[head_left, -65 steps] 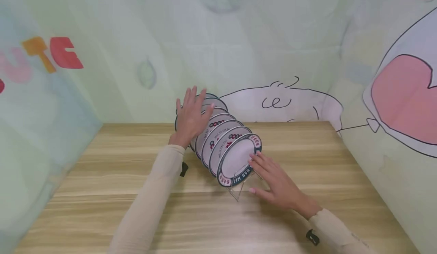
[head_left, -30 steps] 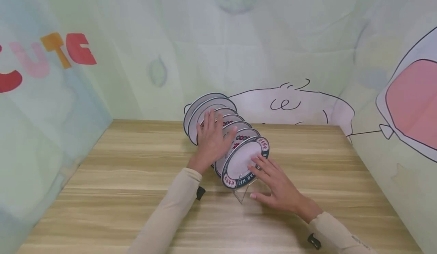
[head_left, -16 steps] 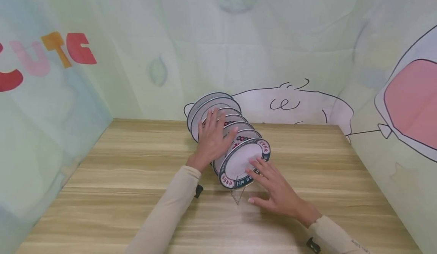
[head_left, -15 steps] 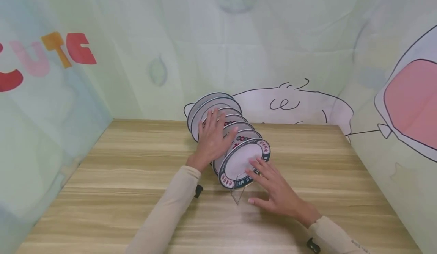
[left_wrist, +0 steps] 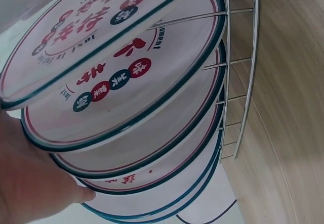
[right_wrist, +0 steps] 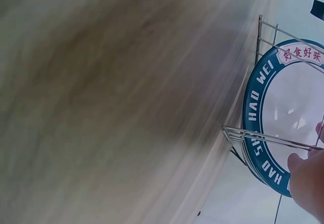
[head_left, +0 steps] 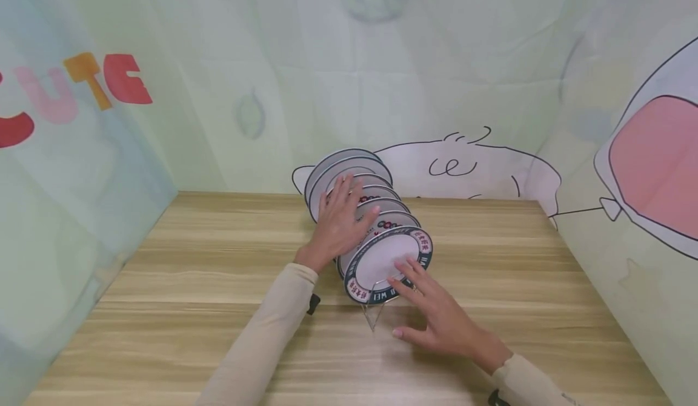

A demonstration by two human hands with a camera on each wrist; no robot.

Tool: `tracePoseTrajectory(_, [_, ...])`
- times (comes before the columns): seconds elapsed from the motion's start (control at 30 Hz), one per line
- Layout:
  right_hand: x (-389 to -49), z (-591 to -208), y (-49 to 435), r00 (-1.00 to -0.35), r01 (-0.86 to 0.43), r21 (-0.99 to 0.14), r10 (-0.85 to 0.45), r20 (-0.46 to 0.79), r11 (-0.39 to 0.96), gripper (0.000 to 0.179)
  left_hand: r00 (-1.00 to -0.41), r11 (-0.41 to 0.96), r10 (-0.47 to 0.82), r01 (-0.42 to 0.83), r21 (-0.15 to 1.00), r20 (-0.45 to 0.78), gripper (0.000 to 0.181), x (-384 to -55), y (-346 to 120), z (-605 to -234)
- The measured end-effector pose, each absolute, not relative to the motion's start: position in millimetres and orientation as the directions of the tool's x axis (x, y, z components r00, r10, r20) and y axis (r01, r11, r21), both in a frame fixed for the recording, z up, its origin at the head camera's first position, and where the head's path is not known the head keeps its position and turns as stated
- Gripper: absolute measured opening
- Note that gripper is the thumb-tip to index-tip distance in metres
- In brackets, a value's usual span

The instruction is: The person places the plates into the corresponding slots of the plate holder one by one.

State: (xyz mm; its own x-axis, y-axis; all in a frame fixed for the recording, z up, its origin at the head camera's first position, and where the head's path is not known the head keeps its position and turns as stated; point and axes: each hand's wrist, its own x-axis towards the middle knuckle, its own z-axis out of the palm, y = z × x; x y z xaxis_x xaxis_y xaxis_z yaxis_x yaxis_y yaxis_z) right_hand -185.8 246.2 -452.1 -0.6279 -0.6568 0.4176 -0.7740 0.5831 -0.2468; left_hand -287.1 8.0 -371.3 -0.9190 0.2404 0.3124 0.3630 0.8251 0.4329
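Several round white plates with dark green rims stand on edge, one behind another, in a wire dish rack (head_left: 372, 318). The front plate (head_left: 382, 260) faces me, with lettering around its rim. My left hand (head_left: 339, 224) lies along the left side of the row, fingers spread over the upper edges of the middle plates (left_wrist: 121, 118). In the left wrist view, a fingertip meets a plate rim. My right hand (head_left: 444, 321) is at the row's near right end, fingers extended over the front plate's lower right edge and the rack's end wires (right_wrist: 273, 139). Its thumb points left, apart from the plate.
The rack stands on a wood-grain table (head_left: 218, 272), its far end near the back wall (head_left: 262, 91). Cloth with cartoon prints, including a pink balloon shape (head_left: 654, 157) at the right, covers the walls around the table.
My left hand has moved from the far plates to the middle ones. The rack has turned: its far end shifted right, its near end slightly left and toward me. My right hand followed slightly.
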Motion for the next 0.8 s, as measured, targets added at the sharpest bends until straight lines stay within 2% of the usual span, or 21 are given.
tracePoseTrajectory(0.23, [-182.2, -449.6, 246.5, -0.626, -0.775, -0.242, -0.661, 0.414, 0.583, 0.091, -0.905, 0.811, 0.278, 0.401, 0.425, 0.323, 0.074, -288.4, 6.8, -370.6])
tracePoseTrajectory(0.57, [-176.3, -450.8, 246.7, -0.63, -0.773, -0.253, -0.657, 0.414, 0.581, 0.087, -0.89, 0.787, 0.328, 0.443, 0.429, 0.316, 0.076, -291.2, 4.0, -373.0])
tracePoseTrajectory(0.8, [-169.8, -451.2, 243.1, -0.616, -0.784, -0.261, -0.655, 0.438, 0.563, 0.087, -0.868, 0.752, 0.387, 0.493, 0.438, 0.311, 0.089, -293.3, -0.7, -373.2])
